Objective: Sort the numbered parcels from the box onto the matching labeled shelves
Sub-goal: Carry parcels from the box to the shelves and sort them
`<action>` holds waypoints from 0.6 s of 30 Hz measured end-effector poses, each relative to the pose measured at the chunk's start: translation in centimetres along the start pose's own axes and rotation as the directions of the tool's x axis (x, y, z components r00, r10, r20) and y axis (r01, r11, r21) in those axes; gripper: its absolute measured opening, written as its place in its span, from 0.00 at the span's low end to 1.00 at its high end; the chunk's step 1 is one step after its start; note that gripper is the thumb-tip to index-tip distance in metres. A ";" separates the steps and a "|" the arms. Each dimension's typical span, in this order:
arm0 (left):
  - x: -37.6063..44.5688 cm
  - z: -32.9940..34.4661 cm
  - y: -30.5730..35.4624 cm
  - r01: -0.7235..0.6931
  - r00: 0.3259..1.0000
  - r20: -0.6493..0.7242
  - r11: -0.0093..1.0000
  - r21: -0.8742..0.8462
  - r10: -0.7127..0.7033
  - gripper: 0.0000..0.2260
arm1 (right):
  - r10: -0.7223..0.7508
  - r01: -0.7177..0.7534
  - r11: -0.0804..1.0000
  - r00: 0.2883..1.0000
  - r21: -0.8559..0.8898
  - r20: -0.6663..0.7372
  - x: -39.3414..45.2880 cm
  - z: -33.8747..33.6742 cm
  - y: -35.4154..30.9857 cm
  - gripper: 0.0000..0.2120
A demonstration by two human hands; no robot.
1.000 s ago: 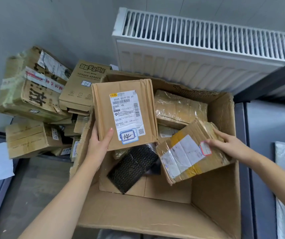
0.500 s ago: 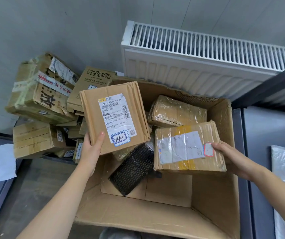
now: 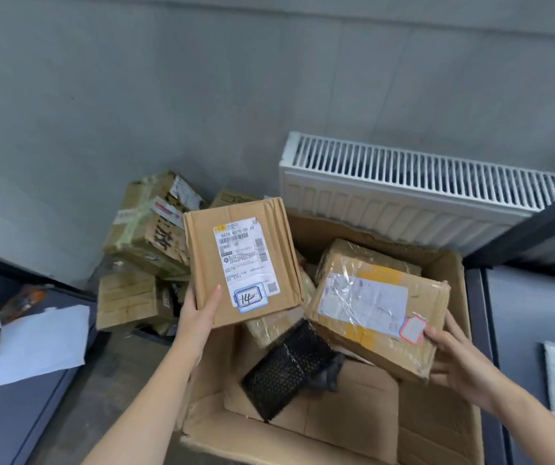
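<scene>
- I am holding two brown cardboard parcels, the flat one marked 14 and the tape-wrapped one.
- I am seeing one large open cardboard box.
- I am seeing one black bubble-wrap packet.
- I am seeing one white ribbed radiator.

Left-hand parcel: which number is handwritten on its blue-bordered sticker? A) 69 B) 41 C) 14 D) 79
C: the blue-bordered sticker at the bottom of the shipping label on the flat brown parcel gripped by the left hand reads 14 in handwriting.
</scene>
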State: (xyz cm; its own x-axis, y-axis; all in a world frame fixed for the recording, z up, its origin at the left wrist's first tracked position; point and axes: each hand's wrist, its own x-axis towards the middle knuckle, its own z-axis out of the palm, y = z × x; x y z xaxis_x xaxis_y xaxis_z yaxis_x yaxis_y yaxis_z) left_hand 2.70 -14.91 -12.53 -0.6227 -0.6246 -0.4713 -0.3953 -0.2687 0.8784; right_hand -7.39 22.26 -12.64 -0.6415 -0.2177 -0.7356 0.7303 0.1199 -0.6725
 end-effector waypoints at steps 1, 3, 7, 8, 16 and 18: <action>-0.5 -0.6 0.6 0.002 1.000 -0.008 1.000 -0.007 -0.002 0.22 | -0.020 0.021 1.000 1.000 0.021 -0.010 -0.5 0.4 -0.2 0.26; -1.2 -2.0 1.6 -0.001 0.999 -0.034 1.000 -0.018 0.000 0.24 | -0.064 0.066 0.995 0.998 0.076 -0.022 -1.3 1.8 -1.0 0.25; -3.8 -5.2 3.5 -0.003 0.995 -0.097 0.999 -0.034 0.000 0.23 | -0.155 0.147 0.972 0.987 0.183 0.035 -2.1 5.4 -2.5 0.27; -4.7 -6.2 3.9 -0.003 0.993 -0.122 0.999 -0.049 -0.003 0.23 | -0.175 0.161 0.967 0.983 0.197 0.054 -2.5 6.6 -3.1 0.29; -12.3 -16.8 7.9 -0.089 0.945 -0.321 0.994 -0.066 0.063 0.21 | -0.288 0.178 0.920 0.911 0.349 0.295 -6.8 20.0 -5.5 0.32; -15.4 -20.0 8.7 -0.135 0.931 -0.353 0.987 -0.088 0.096 0.19 | -0.309 0.166 0.911 0.880 0.376 0.360 -9.4 24.1 -4.9 0.32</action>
State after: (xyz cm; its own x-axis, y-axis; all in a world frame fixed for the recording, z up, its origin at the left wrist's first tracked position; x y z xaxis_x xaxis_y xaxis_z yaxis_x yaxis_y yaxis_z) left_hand 22.38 -22.30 3.99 -0.3790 -0.8660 -0.3261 -0.2467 -0.2451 0.9376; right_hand 0.69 0.37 -0.47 -0.7062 -0.5774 -0.4098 0.6471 -0.2915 -0.7045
